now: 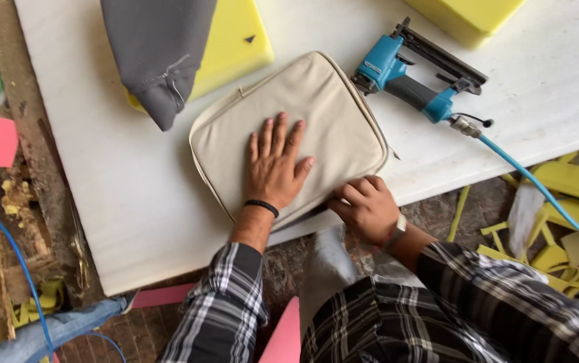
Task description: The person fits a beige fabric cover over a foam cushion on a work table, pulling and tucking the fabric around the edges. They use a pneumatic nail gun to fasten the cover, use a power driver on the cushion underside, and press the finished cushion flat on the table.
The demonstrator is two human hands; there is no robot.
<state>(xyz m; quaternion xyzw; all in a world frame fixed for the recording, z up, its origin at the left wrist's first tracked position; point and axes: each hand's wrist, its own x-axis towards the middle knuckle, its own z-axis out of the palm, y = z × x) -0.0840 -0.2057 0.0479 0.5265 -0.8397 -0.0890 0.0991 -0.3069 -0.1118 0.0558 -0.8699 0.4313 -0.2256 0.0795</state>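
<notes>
Pressing flat on the beige cushion cover (289, 131), the left hand (275, 165) lies open, fingers spread across its middle. Just right of that, at the cushion's near edge, the right hand (365, 207) has its fingers curled around the seam, pinching the fabric. The cushion sits on the white surface (135, 195), close to its front edge. It looks soft, light and padded, likely yielding under pressure; the piped edge seems the firmest place to grip. Beyond the cushion's right corner rests a blue pneumatic stapler (410, 77); beyond its left corner, grey fabric (158, 50) drapes over yellow foam (236, 47).
</notes>
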